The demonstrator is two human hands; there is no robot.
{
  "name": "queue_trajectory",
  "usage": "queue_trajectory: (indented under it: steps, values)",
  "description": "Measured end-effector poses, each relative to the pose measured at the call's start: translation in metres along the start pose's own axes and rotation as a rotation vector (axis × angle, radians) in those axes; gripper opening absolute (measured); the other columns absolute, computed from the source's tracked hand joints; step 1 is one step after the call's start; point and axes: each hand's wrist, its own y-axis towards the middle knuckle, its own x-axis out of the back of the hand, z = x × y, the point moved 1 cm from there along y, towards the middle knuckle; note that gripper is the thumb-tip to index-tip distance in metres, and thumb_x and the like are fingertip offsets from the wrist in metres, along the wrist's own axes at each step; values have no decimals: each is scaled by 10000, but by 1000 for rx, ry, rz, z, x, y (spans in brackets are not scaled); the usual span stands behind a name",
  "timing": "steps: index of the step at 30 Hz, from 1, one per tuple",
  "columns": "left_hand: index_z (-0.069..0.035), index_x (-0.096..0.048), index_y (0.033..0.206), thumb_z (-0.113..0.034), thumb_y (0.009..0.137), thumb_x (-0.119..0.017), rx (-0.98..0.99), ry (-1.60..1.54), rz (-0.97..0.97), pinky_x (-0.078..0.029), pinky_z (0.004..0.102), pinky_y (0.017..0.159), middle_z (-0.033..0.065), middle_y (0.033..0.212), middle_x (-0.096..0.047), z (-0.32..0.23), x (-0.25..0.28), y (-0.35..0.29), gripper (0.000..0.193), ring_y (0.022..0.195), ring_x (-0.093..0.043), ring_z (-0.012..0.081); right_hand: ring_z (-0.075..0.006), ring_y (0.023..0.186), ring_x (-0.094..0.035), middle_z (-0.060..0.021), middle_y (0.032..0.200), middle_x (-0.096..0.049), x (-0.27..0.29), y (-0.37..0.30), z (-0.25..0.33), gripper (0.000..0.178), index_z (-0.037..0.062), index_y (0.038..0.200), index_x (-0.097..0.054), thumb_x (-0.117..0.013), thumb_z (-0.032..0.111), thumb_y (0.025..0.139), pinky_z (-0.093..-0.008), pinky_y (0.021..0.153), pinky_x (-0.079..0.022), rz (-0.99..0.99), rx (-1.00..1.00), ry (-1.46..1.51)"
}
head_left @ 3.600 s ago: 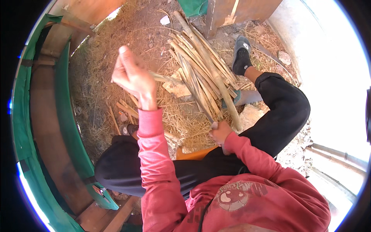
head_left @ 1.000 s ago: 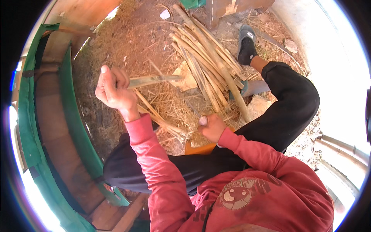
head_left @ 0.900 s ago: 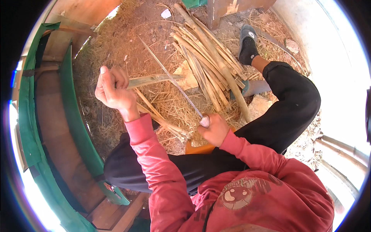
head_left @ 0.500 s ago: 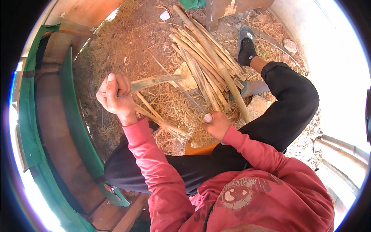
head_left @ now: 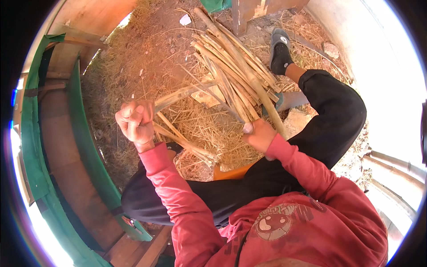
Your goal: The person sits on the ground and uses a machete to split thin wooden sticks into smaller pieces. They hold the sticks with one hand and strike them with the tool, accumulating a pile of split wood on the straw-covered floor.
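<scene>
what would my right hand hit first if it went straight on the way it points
Probably the near end of the pile of split sticks, just ahead of your right hand; depth is unclear, so it might pass above them.

Stick (head_left: 178, 97) was pale tan, narrow, fairly straight. Near end sat inside the left grip (head_left: 134, 121); the rest ran right and slightly away from the person, far end over a flat pale wood piece (head_left: 205, 99), contact unclear. Knife (head_left: 229, 109) had a long, thin, greyish blade, handle mostly hidden in the right grip (head_left: 261, 136), tip pointing away and left. Blade crossed the stick's far half in view; touching or apart, couldn't tell.
</scene>
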Motion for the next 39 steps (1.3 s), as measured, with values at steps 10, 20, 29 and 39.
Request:
queue_trajectory:
  steps: [10,20,29,39]
  values:
    - [-94,-248,533,-80,780,-548,39,-25,277,-156,271,384,-22,471,-292,-15,-6,26,389,389,-234,85,-312,553,-577,-182,587,-560,-4,-19,49,246,-72,765,-579,-668,147,696,-406,574,-453,92,214,142]
    - [-30,-397,582,-407,1015,-433,-250,179,-238,-233,284,414,37,496,-396,5,-36,31,575,422,-323,119,-294,551,-582,-169,587,-555,-4,-12,35,204,-46,750,-583,-654,142,714,-392,549,-447,-44,287,47]
    - [-83,-291,508,-287,1033,-411,-21,126,-319,-177,306,425,12,452,-286,-5,-28,16,576,408,-224,114,-399,670,-626,-255,676,-610,-37,-16,24,266,-68,790,-624,-654,184,710,-434,652,-492,-18,84,99]
    - [-61,-315,489,-220,1018,-448,-57,79,-291,-177,294,388,21,428,-326,-2,-29,25,568,370,-262,107,-263,528,-577,-153,564,-536,-20,-37,69,188,-25,698,-550,-663,123,721,-401,538,-439,-74,276,299]
